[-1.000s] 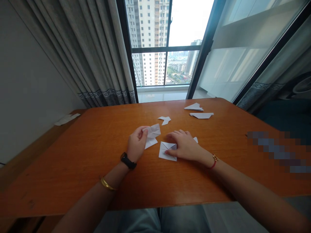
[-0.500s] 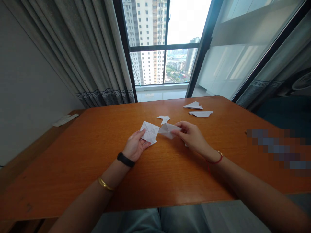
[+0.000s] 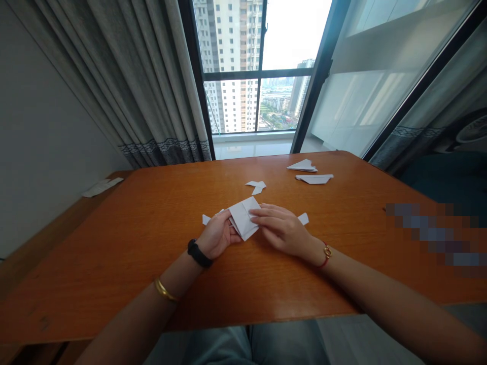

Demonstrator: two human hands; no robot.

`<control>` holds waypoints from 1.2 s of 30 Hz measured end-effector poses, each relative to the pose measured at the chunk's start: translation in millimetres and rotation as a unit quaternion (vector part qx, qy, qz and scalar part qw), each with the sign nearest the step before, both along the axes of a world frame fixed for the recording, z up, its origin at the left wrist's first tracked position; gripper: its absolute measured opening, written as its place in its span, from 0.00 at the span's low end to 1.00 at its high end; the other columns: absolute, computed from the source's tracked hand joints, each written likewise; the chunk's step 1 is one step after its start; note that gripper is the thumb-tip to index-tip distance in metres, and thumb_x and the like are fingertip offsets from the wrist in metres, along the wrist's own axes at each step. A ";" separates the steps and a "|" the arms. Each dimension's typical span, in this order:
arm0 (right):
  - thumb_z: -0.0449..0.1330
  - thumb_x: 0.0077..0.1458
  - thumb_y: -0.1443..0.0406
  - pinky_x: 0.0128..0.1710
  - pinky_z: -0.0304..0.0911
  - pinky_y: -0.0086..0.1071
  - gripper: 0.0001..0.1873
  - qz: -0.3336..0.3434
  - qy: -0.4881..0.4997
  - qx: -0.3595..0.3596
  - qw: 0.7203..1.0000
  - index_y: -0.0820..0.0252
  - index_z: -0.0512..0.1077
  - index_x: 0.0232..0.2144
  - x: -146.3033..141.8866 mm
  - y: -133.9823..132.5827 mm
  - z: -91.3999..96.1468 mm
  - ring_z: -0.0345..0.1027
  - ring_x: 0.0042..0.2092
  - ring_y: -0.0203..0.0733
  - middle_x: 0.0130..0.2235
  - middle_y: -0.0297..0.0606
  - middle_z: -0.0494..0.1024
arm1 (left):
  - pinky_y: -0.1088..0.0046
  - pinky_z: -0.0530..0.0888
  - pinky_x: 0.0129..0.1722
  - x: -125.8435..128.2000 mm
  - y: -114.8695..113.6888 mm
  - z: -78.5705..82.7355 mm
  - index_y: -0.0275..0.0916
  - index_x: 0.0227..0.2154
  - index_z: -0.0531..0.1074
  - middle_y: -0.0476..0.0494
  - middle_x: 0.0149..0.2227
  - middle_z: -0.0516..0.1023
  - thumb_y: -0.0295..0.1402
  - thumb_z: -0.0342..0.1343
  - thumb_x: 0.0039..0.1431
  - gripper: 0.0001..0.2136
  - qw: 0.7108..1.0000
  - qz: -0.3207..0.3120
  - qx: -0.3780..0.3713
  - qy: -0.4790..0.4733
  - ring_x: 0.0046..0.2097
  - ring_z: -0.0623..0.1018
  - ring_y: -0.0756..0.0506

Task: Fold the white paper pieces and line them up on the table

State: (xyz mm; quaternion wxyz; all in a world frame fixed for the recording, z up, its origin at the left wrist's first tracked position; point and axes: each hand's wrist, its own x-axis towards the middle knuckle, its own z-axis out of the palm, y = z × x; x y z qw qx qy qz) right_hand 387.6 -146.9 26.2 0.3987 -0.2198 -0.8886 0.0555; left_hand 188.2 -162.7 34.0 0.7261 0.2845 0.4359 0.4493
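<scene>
Folded white paper (image 3: 243, 219) sits near the middle of the counter (image 3: 114, 243), gathered between both hands; half a second ago the left hand (image 3: 216, 235) and right hand (image 3: 280, 228) each held a separate piece, and now they have closed together over one angled packet, which suggests the pieces are stacked or slotted, though I cannot tell which. Left fingers (image 3: 227, 221) curl around the packet's left edge, grasping it; right fingers (image 3: 268, 215) lie extended across its right side, and with the thumb hidden I cannot tell whether they pinch it. Two small paper points (image 3: 206, 219) stick out beyond the hands, one on each side; the palms hide whether they join the packet. Farther along lie a small folded scrap (image 3: 255, 186) and two folded paper shapes (image 3: 302, 166); a pixelated patch (image 3: 433, 241) hides part of the counter's right side.
</scene>
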 end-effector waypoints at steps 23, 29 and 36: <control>0.54 0.57 0.55 0.25 0.52 0.29 0.13 -0.233 0.082 -0.263 0.933 0.58 0.66 0.26 5.7 20.7 -3.1 0.60 0.26 0.36 0.24 0.31 0.69 | 0.52 0.60 0.58 -26.3 8.6 -10.8 0.35 0.47 0.69 0.33 0.51 0.73 0.38 0.53 0.57 0.17 0.651 -0.031 0.374 0.660 0.55 0.70 0.36; 0.55 0.56 0.56 0.26 0.56 0.28 0.12 -0.195 0.125 -0.342 0.911 0.59 0.69 0.31 3.2 22.5 -6.1 0.63 0.28 0.36 0.28 0.33 0.72 | 0.49 0.56 0.60 -21.5 2.0 -13.7 0.33 0.56 0.63 0.28 0.54 0.71 0.32 0.50 0.56 0.24 0.562 -0.112 0.350 0.741 0.56 0.70 0.34; 0.59 0.52 0.56 0.24 0.57 0.28 0.16 -0.127 0.210 -0.443 0.862 0.63 0.72 0.37 1.6 25.9 -4.8 0.63 0.27 0.35 0.31 0.35 0.75 | 0.46 0.55 0.59 -25.5 -2.6 -2.1 0.37 0.59 0.60 0.31 0.57 0.68 0.29 0.54 0.48 0.31 0.559 -0.147 0.359 0.733 0.58 0.67 0.34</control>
